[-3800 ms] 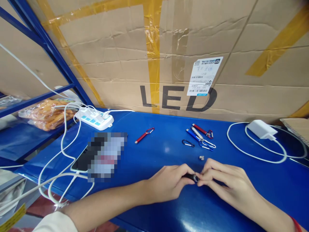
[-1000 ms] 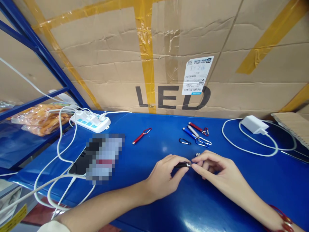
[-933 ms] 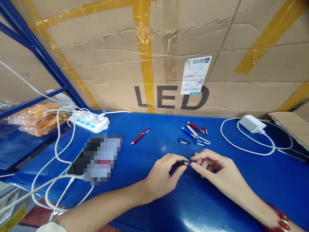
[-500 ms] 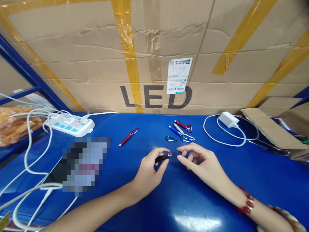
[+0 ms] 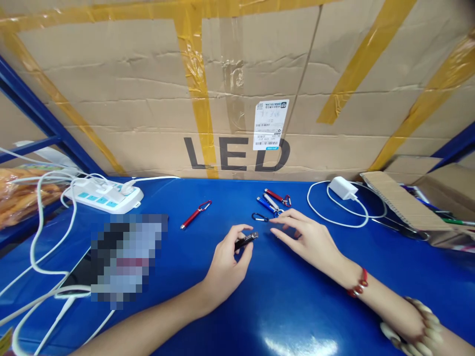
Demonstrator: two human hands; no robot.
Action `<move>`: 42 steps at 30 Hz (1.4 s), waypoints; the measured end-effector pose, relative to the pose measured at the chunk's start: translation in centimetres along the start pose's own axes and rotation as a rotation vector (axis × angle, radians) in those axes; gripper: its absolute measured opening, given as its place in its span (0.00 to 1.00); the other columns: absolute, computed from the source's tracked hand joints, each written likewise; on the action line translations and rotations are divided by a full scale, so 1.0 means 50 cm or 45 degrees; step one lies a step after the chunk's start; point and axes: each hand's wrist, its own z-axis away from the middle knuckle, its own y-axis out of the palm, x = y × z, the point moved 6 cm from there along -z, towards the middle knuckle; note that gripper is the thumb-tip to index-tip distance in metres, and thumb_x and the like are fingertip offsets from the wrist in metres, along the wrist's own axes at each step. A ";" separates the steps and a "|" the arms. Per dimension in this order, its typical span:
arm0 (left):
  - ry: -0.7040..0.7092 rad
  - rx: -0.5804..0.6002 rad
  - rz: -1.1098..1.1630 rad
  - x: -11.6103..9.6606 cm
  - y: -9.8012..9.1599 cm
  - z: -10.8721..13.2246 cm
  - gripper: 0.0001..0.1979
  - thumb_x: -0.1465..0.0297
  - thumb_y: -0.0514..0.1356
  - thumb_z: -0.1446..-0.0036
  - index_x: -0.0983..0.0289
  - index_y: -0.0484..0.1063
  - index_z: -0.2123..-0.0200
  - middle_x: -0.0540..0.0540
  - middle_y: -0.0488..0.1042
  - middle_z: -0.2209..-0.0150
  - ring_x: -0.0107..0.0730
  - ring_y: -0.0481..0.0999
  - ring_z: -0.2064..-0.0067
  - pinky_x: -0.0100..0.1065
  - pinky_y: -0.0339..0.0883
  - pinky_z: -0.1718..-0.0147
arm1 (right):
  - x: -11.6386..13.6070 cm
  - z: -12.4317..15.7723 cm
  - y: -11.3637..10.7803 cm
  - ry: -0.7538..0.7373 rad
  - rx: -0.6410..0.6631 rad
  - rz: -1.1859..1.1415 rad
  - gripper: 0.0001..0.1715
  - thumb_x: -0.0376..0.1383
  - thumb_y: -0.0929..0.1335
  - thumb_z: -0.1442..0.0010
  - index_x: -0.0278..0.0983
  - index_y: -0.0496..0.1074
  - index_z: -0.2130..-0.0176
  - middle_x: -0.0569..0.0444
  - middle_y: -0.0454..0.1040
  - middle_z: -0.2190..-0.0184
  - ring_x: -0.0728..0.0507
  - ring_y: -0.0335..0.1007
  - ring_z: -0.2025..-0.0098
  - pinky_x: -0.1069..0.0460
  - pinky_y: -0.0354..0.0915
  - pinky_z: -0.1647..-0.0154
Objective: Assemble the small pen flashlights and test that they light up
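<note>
Between the thumb and fingers of my left hand (image 5: pixel 224 262) is a small black flashlight (image 5: pixel 244 242), its metal end pointing right. My right hand (image 5: pixel 309 240) is open and empty, fingers apart, over the table to the right of it. Its fingertips are close to a black carabiner clip (image 5: pixel 260 217) lying flat; whether they touch it I cannot tell. Just behind that hand lie a blue flashlight (image 5: pixel 264 203), a silver flashlight (image 5: pixel 273 201) and a red flashlight (image 5: pixel 273 196) with a clip. The hand partly covers the blue one's clip end. Another red flashlight (image 5: pixel 190 218) with a red clip lies further left.
A large cardboard box (image 5: pixel 148 109) marked LED stands along the back of the blue table (image 5: pixel 208 326). To the left are a white power strip (image 5: pixel 107 198), loose white cables and a blurred phone-like device (image 5: pixel 77 274). A white charger (image 5: pixel 343 188) and an opened carton (image 5: pixel 404 207) sit right.
My right hand has moved forward, towards the black clip and the flashlights, and its fingers have straightened. My left hand still holds the black flashlight. The whole view has shifted slightly.
</note>
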 end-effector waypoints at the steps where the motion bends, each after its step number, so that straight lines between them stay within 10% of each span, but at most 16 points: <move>1: 0.001 0.000 0.014 0.000 0.000 0.000 0.11 0.73 0.53 0.44 0.61 0.65 0.57 0.49 0.70 0.69 0.27 0.70 0.68 0.28 0.65 0.68 | 0.004 -0.008 0.004 -0.030 0.021 0.054 0.13 0.39 0.63 0.39 0.42 0.74 0.57 0.53 0.72 0.57 0.47 0.73 0.65 0.55 0.68 0.71; 11: -0.032 -0.043 0.067 0.021 -0.009 -0.008 0.06 0.72 0.55 0.47 0.63 0.64 0.64 0.45 0.58 0.76 0.23 0.61 0.75 0.26 0.59 0.74 | 0.033 -0.089 0.046 -0.179 0.192 0.295 0.08 0.27 0.66 0.47 0.36 0.76 0.71 0.49 0.74 0.63 0.42 0.72 0.60 0.53 0.68 0.66; 30: 0.007 0.016 0.092 0.006 -0.014 -0.016 0.12 0.69 0.48 0.41 0.60 0.49 0.76 0.44 0.55 0.79 0.24 0.55 0.77 0.27 0.51 0.76 | 0.095 -0.012 0.029 -0.349 0.228 -0.209 0.20 0.36 0.62 0.37 0.39 0.63 0.46 0.49 0.74 0.58 0.44 0.72 0.58 0.49 0.69 0.57; 42: 0.026 0.028 0.089 0.002 -0.014 -0.009 0.11 0.71 0.48 0.42 0.60 0.49 0.76 0.43 0.53 0.79 0.23 0.52 0.78 0.27 0.50 0.77 | 0.132 0.005 0.039 -0.676 0.065 0.146 0.17 0.33 0.56 0.34 0.29 0.70 0.58 0.46 0.75 0.70 0.43 0.73 0.68 0.48 0.71 0.64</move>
